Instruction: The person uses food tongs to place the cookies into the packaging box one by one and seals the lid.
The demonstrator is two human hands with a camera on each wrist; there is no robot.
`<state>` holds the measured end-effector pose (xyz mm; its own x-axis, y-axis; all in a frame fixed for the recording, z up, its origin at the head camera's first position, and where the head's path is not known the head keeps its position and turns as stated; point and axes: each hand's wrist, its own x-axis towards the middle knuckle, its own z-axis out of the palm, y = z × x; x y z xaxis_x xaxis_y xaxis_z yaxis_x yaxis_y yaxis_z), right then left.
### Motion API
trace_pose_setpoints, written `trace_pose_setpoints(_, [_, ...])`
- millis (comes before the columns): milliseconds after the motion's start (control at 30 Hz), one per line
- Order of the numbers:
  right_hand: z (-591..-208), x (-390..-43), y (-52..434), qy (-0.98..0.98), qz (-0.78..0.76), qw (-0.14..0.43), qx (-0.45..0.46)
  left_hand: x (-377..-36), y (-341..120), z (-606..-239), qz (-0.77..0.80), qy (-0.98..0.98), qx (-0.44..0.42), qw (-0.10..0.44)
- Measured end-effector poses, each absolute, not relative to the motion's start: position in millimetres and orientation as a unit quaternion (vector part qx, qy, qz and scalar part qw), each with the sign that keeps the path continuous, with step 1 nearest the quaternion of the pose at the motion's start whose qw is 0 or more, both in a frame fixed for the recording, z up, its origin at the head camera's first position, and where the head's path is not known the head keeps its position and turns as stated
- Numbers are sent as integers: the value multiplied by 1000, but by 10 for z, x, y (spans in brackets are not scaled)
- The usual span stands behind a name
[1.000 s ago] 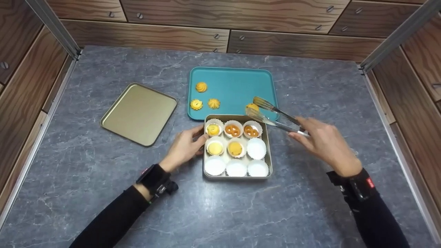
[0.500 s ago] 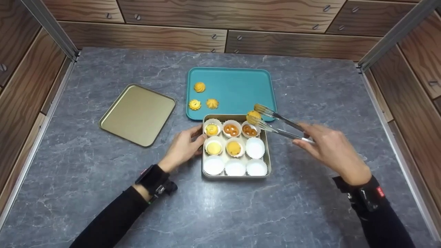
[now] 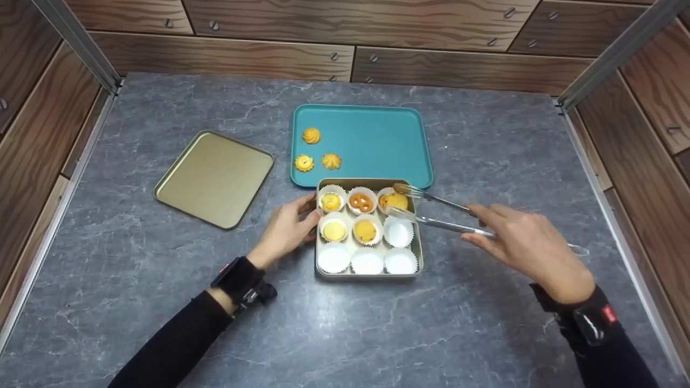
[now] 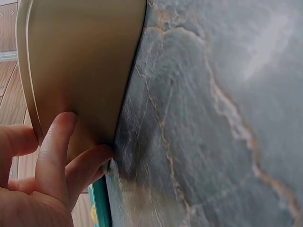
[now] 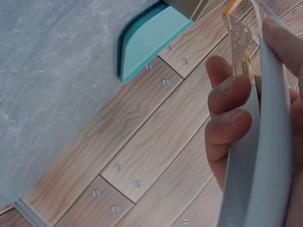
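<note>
My right hand (image 3: 531, 245) grips metal tongs (image 3: 450, 222), its fingers curled round both arms in the right wrist view. Between the tong tips is a round yellow cookie with dark specks (image 3: 397, 201), at the back-right paper cup, partly covering the pretzel in it. The square tin (image 3: 372, 277) holds rows of white paper cups. Pretzels (image 3: 360, 202) and yellow cookies (image 3: 365, 231) lie in several cups; the right middle cup (image 3: 398, 231) and the front row look bare. My left hand (image 3: 285, 231) rests its fingertips against the tin's left outer wall (image 4: 85, 61).
Behind the tin lies a teal tray (image 3: 372, 137) with three yellow cookies (image 3: 311, 136) on its left part. A gold square lid (image 3: 218, 180) lies to the left on the grey marbled table (image 3: 323, 334). Wood-patterned panels (image 3: 226, 56) border the table.
The tongs have lifted the speckled cookie off the teal tray and carried it forward to the tin's back-right cup. My right hand has shifted right and nearer; my left hand stays at the tin.
</note>
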<state>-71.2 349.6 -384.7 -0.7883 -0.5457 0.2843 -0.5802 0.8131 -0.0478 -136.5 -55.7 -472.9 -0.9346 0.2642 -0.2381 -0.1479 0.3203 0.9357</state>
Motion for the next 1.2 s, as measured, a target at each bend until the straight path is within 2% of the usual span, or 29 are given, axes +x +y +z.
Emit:
trace_pose_setpoints(500, [-3602, -571, 3315, -929, -27, 128, 346, -1371, -568, -4727, 584, 791, 43, 176])
trace_pose_setpoints(1200, [-3597, -620, 3203, -933, -36, 109, 341, -1357, -575, -4724, 582, 794, 52, 167])
